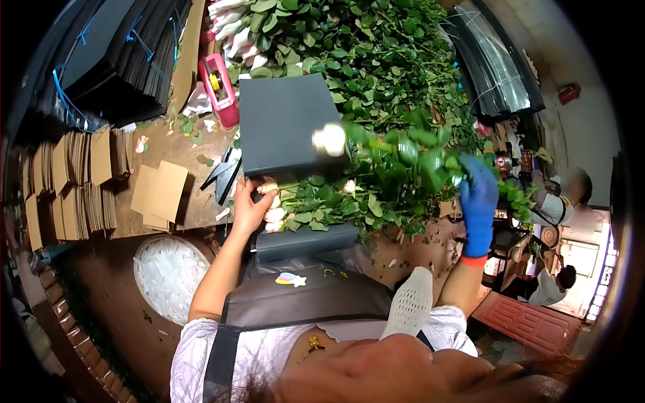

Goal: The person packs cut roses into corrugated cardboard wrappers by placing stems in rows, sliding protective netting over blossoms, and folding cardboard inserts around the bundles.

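My bare left hand [250, 209] is at the left end of a row of pale pink roses [274, 216], its thumb and fingers curled against a rose head. Its fingertips reach the near edge of a dark grey sheet [289, 121] raised behind the roses. A second dark strip [306, 243] runs along their near side, so the roses lie between the two. Out to the right, my blue-gloved right hand [478, 201] is closed around the leafy stem of a white rose [329, 140]. That rose lies sideways, its head over the sheet's right edge, blurred.
A large heap of leafy stems [396, 60] covers the back. Left are a pink tape dispenser [218, 87], black scissors-like tool [223, 176], cardboard pieces [160, 195] and stacked dark sheets [121, 60]. A round basket [171, 279] stands lower left. Other people [554, 285] are at right.
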A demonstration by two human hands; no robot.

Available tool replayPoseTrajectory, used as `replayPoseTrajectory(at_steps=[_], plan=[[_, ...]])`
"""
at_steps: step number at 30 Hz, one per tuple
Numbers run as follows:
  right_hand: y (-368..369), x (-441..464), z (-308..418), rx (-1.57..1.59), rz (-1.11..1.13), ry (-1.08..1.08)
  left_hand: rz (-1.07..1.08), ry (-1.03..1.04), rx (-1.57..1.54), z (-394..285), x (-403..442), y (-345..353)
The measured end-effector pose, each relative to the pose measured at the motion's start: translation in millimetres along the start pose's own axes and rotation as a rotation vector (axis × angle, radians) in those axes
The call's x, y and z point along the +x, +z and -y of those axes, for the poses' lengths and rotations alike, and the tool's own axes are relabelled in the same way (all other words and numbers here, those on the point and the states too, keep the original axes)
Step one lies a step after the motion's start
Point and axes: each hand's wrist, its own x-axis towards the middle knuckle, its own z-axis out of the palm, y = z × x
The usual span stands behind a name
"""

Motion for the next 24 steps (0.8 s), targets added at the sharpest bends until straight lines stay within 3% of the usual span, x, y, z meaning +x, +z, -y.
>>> replayPoseTrajectory(at_steps=[4, 5, 7, 8, 9, 10, 11, 12, 13, 15, 16, 18, 20, 22, 24], plan=[[20.0, 126.7, -10.8, 0.049, -0.088, -0.170, -0.005, -0.019, 0.051, -4.3, -0.8, -1.4], [50.8, 169.2, -27.4, 0.045, -0.205, -0.301, -0.019, -0.015, 0.069, -2.0, -0.3, -1.1], [62.6, 231.5, 18.5, -0.583, -0.196, -0.188, -0.008, -0.019, 0.050, -1.2, -2.2, -1.2], [90.9, 253.6, 21.8, -0.522, -0.390, -0.236, 0.000, -0.030, 0.013, -0.9, -0.6, -1.7], [101.3, 260.0, 53.9, -0.312, -0.133, -0.075, 0.032, -0.058, -0.005, -16.4, -1.9, -5.0], [140.0, 268.5, 58.8, -0.255, 0.015, -0.167, 0.014, -0.054, 0.013, -27.1, -2.7, -4.3], [171.6, 270.8, 72.2, -0.189, 0.311, -0.167, -0.011, -0.038, 0.059, -16.9, -3.9, -2.2], [208.1, 265.3, 78.8, -0.130, 0.470, -0.124, -0.033, -0.019, 0.108, -6.6, -3.6, -1.4], [234.5, 267.1, 84.7, -0.233, 0.559, -0.159, -0.028, -0.058, 0.087, -7.5, -4.0, -1.2], [291.4, 259.2, 78.3, -0.416, 0.380, -0.207, -0.010, -0.086, 0.034, -10.1, -3.6, -2.2], [298.2, 256.0, 77.0, -0.482, 0.315, -0.263, -0.006, -0.088, 0.024, -11.8, -3.6, -2.4], [306.9, 262.1, 74.8, -0.481, 0.662, -0.111, 0.006, -0.123, -0.035, -15.0, -4.4, -2.6], [291.7, 269.8, 65.4, -0.364, 0.639, -0.159, 0.008, -0.095, -0.012, -15.3, -5.0, -2.6], [244.7, 283.3, 63.9, -0.252, 0.560, -0.110, -0.015, -0.059, 0.016, -20.1, -4.1, -2.5], [198.2, 290.6, 54.0, -0.114, 0.236, -0.181, -0.034, -0.064, -0.011, -20.1, -5.0, -0.4]])
